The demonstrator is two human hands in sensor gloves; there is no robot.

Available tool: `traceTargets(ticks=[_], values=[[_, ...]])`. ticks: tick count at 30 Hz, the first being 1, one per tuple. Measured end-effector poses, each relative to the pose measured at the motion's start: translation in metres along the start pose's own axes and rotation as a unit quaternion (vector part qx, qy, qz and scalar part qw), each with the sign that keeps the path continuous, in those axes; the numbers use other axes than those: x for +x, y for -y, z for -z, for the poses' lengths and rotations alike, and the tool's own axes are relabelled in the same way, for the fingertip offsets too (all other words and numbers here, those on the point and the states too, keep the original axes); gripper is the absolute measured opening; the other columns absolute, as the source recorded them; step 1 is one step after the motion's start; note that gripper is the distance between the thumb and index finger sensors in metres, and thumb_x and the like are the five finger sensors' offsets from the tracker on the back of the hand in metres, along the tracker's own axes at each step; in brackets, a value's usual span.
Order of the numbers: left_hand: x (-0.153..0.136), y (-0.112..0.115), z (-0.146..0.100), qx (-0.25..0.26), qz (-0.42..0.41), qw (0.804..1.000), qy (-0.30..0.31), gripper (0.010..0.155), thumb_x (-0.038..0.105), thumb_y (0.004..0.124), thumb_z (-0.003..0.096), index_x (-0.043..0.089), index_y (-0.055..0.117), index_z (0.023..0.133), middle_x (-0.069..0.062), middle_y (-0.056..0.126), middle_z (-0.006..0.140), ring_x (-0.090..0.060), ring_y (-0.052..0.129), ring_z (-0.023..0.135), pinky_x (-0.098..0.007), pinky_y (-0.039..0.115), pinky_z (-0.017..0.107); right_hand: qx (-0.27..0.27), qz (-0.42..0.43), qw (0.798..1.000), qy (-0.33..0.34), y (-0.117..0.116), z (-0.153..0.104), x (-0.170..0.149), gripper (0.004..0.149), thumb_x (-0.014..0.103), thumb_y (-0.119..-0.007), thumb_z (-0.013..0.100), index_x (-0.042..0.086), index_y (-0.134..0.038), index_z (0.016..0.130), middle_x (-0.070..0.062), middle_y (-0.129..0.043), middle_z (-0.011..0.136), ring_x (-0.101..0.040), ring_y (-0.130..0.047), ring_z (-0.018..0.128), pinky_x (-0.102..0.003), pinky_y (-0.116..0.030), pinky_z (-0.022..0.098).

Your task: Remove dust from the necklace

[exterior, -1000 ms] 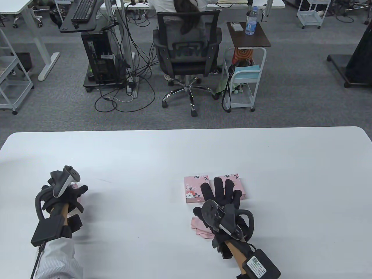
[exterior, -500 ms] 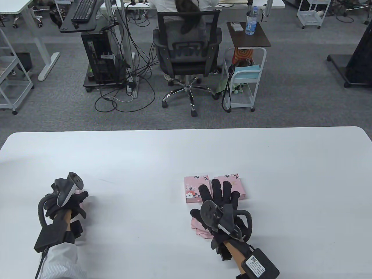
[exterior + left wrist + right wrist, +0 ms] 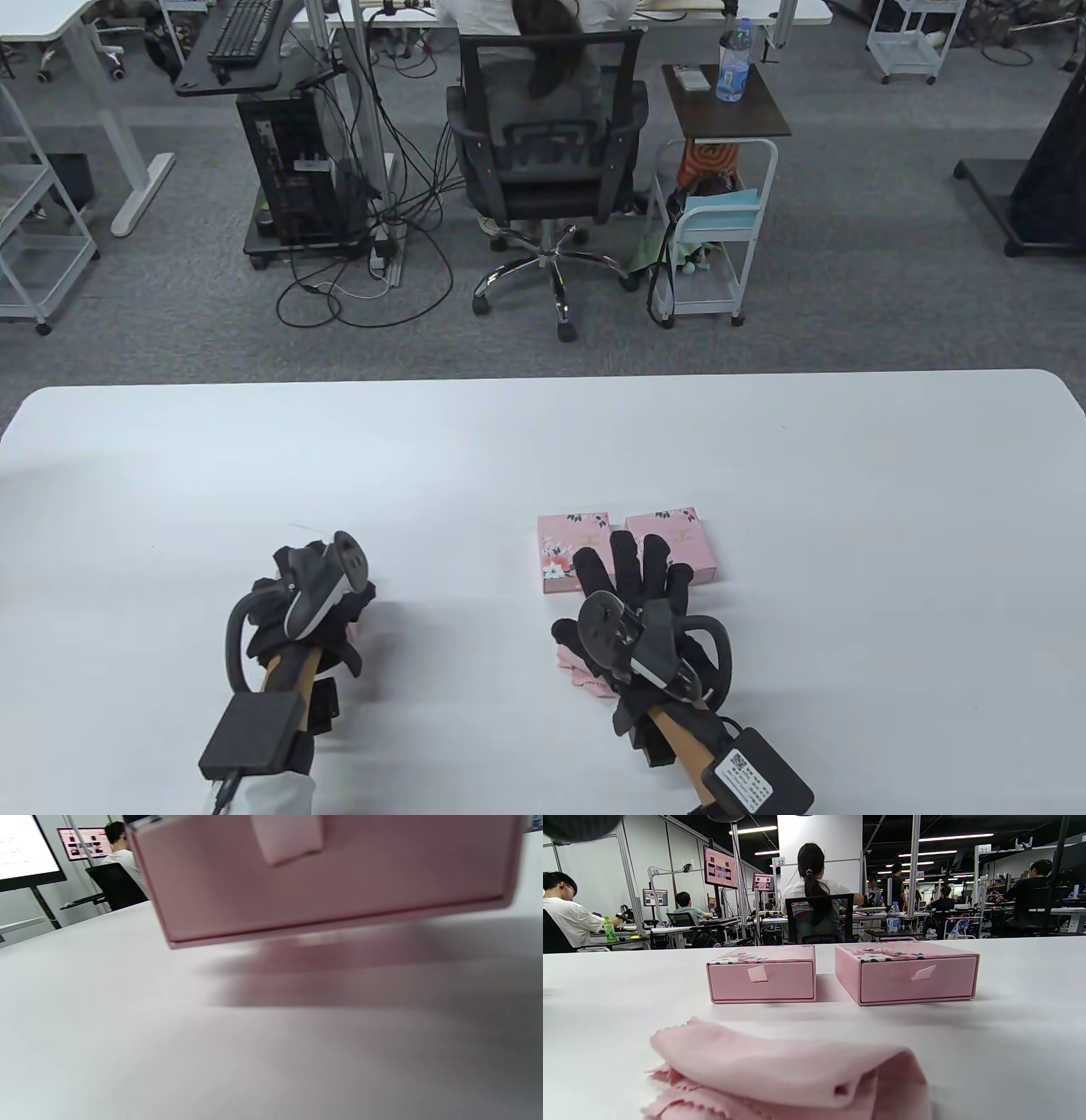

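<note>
Nearest, at the left of the white counter [image 3: 543,441]: left grip [image 3: 310,607] curled down over a held box [image 3: 322,878], pink, with a pale pull tab on its front, gripped from above and kept just clear of the surface, shadow beneath. To the right, about level with it: right grip [image 3: 636,611] spread wide and flat, palm down, holding nothing, above a folded pink cloth [image 3: 581,675] with a zigzag edge; cannot tell whether touching it. Just beyond the cloth: left box [image 3: 761,980] and right box [image 3: 916,978], pink with flowered lids, drawers closed, tabs facing the near edge, side by side with a narrow gap between; fingertips [image 3: 624,548] reaching over their near edges. No telling where the necklace is; not to be made out in any view. Farther off, past the counter's far edge: an office chair [image 3: 543,144] with someone seated, back turned, and a water bottle [image 3: 734,61] on a small side table.
</note>
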State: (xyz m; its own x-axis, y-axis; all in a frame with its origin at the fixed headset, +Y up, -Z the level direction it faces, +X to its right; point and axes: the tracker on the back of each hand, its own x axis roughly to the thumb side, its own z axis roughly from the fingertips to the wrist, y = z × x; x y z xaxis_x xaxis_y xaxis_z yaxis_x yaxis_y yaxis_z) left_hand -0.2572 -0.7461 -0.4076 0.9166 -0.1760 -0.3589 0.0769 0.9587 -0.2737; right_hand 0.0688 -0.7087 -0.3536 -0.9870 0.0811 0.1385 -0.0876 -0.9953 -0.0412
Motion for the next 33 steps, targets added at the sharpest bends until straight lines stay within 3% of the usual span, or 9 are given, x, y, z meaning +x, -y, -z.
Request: traceTargets(ticks=[8, 19, 25, 29, 33], values=[[0.065, 0.008, -0.034, 0.01, 0.001, 0.998, 0.055, 0.09, 0.077, 0.055, 0.0463, 0.029, 0.041, 0.121, -0.012, 0.046, 0.129, -0.051, 0.073, 0.104, -0.053, 0.073, 0.071, -0.004, -0.004, 1.0, -0.003, 0.001, -0.001, -0.002, 0.079, 0.069, -0.056, 0.045, 0.04, -0.023, 0.111, -0.011, -0.012, 0.123, -0.048, -0.011, 0.112, -0.064, -0.023, 0.081], [0.115, 0.004, -0.053, 0.035, 0.014, 0.996, 0.082, 0.089, 0.078, 0.051, 0.0468, 0.028, 0.043, 0.121, -0.014, 0.048, 0.127, -0.05, 0.076, 0.101, -0.052, 0.074, 0.07, 0.001, -0.005, 1.0, 0.0, 0.0, -0.001, -0.001, 0.079, 0.069, -0.057, 0.046, 0.04, -0.023, 0.111, -0.011, -0.012, 0.123, -0.048, -0.012, 0.112, -0.064, -0.023, 0.081], [0.117, 0.007, -0.055, 0.048, 0.024, 0.995, 0.087, 0.09, 0.077, 0.047, 0.0466, 0.027, 0.042, 0.121, -0.019, 0.048, 0.127, -0.048, 0.077, 0.101, -0.051, 0.075, 0.069, 0.002, -0.005, 1.0, 0.003, 0.0, -0.001, 0.0, 0.079, 0.069, -0.057, 0.046, 0.039, -0.023, 0.111, -0.011, -0.012, 0.123, -0.048, -0.012, 0.112, -0.064, -0.024, 0.081], [0.103, -0.002, -0.057, 0.056, -0.014, 0.993, 0.107, 0.084, 0.072, 0.044, 0.0496, 0.028, 0.041, 0.121, -0.021, 0.045, 0.127, -0.049, 0.071, 0.106, -0.058, 0.071, 0.071, 0.002, -0.003, 1.0, 0.006, -0.001, -0.002, 0.001, 0.079, 0.069, -0.056, 0.046, 0.039, -0.022, 0.111, -0.012, -0.012, 0.123, -0.048, -0.012, 0.112, -0.064, -0.024, 0.081], [0.077, -0.006, -0.06, 0.08, -0.019, 0.979, 0.185, 0.075, 0.06, 0.05, 0.0531, 0.031, 0.035, 0.121, -0.018, 0.036, 0.129, -0.046, 0.055, 0.115, -0.061, 0.053, 0.081, 0.003, 0.007, 1.0, 0.011, -0.003, -0.002, 0.003, 0.08, 0.069, -0.056, 0.046, 0.039, -0.021, 0.111, -0.012, -0.013, 0.123, -0.048, -0.014, 0.112, -0.064, -0.026, 0.081]])
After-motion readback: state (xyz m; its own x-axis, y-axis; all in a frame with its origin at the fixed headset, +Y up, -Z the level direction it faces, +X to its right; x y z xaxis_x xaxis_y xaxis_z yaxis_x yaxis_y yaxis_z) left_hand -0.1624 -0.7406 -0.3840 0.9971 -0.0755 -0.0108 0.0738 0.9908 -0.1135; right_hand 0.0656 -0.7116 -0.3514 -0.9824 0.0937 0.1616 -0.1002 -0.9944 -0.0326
